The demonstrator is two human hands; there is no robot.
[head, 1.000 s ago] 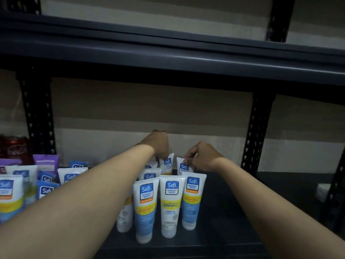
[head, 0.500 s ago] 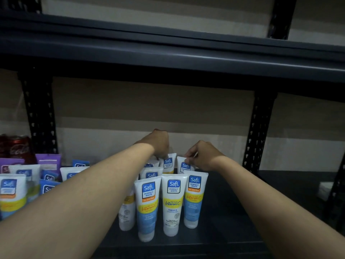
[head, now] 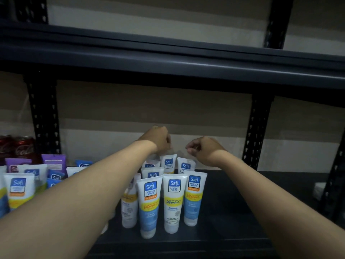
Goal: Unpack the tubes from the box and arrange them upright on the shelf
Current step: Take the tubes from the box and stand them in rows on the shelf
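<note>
Presently: tubes [head: 173, 200] stand cap-down in a tight cluster at lower centre of the frame, on the dark shelf [head: 233, 212]; a left group [head: 18, 191] of the same tubes stands at the lower left edge. Left hand [head: 158, 141], centre frame, sits over the rear tube [head: 168, 163]; its fingers are hidden behind the knuckles, so I cannot tell whether it pinches the crimp or only hovers. Right hand [head: 203, 150], just right of it, has its fingers curled in with nothing seen between them, and a gap shows above the neighbouring tube [head: 185, 166]. Judgement on handling: light, soft-walled plastic, glossy and probably a little slick; it would dent if squeezed hard at mid-body. The narrow cap serves as base, so each is tippy, and close rows could topple together. Best hold looks to be the flat crimped top end, pinched. Containers: box not in view, contents unknown. Red cans [head: 22, 146] and purple packs [head: 54, 161] at mid-left share the shelf.
</note>
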